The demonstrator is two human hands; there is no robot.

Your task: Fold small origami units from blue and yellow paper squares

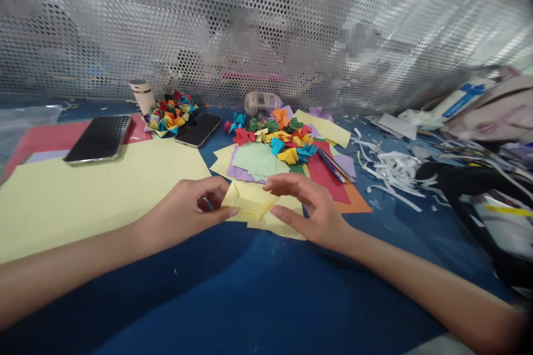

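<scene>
A folded piece of pale yellow paper (pixel 250 199) is held over the blue table, its creases showing. My left hand (pixel 195 205) pinches its left side, thumb in front and fingers curled behind. At the paper's right corner, my right hand (pixel 312 208) has its thumb and fingers apart around the edge; I cannot tell if they touch it. Beneath lie more yellow sheets (pixel 287 227). Just beyond the hands sits a stack of pale green paper squares (pixel 260 158), with a heap of small colourful folded paper pieces (pixel 287 136) behind it.
Large yellow sheets (pixel 104 194) spread on the left, under a tablet-like device (pixel 100 138). A phone (pixel 199 129) lies near a multicoloured paper ball (pixel 170 113) and a white cylinder (pixel 142 97). Scissors (pixel 335 166), white paper strips (pixel 395 169) and a black strap (pixel 458 199) are rightward. A perforated metallic sheet (pixel 187 22) stands behind.
</scene>
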